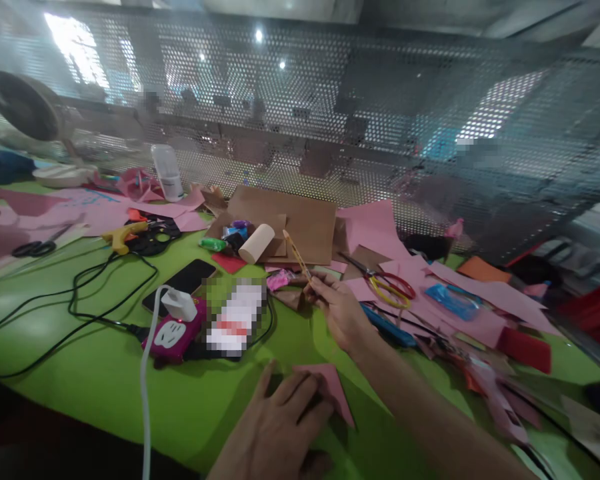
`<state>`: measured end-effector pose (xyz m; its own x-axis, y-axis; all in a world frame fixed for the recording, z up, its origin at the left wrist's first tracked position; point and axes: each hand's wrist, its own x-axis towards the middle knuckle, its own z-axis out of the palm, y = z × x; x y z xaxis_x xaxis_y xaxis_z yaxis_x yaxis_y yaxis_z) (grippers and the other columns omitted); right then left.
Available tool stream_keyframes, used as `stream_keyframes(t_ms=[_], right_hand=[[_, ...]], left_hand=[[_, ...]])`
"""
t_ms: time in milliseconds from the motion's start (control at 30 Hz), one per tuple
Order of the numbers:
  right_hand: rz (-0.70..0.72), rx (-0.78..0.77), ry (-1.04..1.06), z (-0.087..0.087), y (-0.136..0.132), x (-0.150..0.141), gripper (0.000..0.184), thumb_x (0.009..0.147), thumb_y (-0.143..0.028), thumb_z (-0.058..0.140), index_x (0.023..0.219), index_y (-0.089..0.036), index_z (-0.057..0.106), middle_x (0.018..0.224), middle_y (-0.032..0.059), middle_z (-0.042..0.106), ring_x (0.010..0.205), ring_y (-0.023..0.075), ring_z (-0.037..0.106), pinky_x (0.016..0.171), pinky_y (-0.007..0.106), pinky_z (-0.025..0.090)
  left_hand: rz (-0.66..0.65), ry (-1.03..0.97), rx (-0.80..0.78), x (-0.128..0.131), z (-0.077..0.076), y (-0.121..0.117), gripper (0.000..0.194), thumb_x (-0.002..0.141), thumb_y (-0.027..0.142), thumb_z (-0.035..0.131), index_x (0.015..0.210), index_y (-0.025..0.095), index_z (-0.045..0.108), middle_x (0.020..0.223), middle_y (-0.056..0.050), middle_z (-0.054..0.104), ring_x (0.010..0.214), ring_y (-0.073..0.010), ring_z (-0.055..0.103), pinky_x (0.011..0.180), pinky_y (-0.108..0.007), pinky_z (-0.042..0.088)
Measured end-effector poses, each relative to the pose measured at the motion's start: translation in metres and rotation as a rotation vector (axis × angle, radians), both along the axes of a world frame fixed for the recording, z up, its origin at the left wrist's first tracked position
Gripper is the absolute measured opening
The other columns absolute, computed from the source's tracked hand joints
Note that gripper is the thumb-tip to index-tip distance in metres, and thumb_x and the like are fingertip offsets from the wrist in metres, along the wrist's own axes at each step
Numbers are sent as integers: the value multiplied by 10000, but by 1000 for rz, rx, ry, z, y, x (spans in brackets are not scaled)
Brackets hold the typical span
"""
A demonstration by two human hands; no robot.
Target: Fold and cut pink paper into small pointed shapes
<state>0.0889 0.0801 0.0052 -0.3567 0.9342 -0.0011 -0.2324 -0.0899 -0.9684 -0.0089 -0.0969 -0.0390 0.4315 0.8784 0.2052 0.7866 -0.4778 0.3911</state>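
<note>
My right hand [337, 307] is closed around the lower end of a yellow pencil [297, 257], whose tip points up and to the left. It is raised over the green table. My left hand [283, 423] lies near the front edge with its fingers apart, resting over a folded piece of pink paper [335, 387]. Its fingers cover part of that paper. Just beyond the right hand lie a small pink wrapped item [280, 279] and a brown paper scrap [293, 298]. A pair of scissors with red and yellow handles [390, 290] lies to its right.
A purple power strip [173, 337], a dark phone [183, 283] and black cables sit at the left. Behind are a glue gun [125, 237], a cardboard piece [300, 220] and a paper tube [257, 243]. Pink paper, a blue cutter [387, 325] and a pink tool [500, 403] fill the right.
</note>
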Motion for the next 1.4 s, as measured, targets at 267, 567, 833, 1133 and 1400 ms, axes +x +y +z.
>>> stream_keyframes(t_ms=[267,567,833,1133,1400], right_hand=[[90,52,-271,16,-44,79,269,732,-333,785,948,-196,704,802,4,672,738,145,608,700,278,461],[161,416,-844,-3,-95,136,166,919,-282,553,1003,-217,679,975,41,720,906,217,649,802,339,478],[210,711,-1029,-8,-105,136,181,966,-236,509,1027,-213,678,972,52,711,915,220,629,796,347,471],[165,908,-1139,-10,-106,133,140,905,-141,597,998,-215,671,966,44,721,916,239,626,806,385,480],[347,1038,-1029,2,-100,131,208,891,-123,615,1055,-237,672,1103,53,690,1037,217,604,893,369,461]], left_hand=[[84,-107,-124,1,10,-7,471,932,339,575,1387,326,451,1459,9,521,1350,-261,448,1155,-660,178],[110,-235,-79,-2,25,4,204,873,90,605,1023,228,600,1167,-7,673,1107,-208,609,1026,-442,421],[214,-192,85,-8,22,-7,263,835,53,610,1029,231,616,1070,-28,646,1010,-232,598,874,-401,488],[208,-34,24,10,22,9,321,898,72,571,1165,240,634,1149,-30,680,1028,-222,616,899,-410,492],[176,-16,47,8,25,20,229,931,90,536,1079,227,645,1108,-10,698,987,-192,631,896,-370,475]])
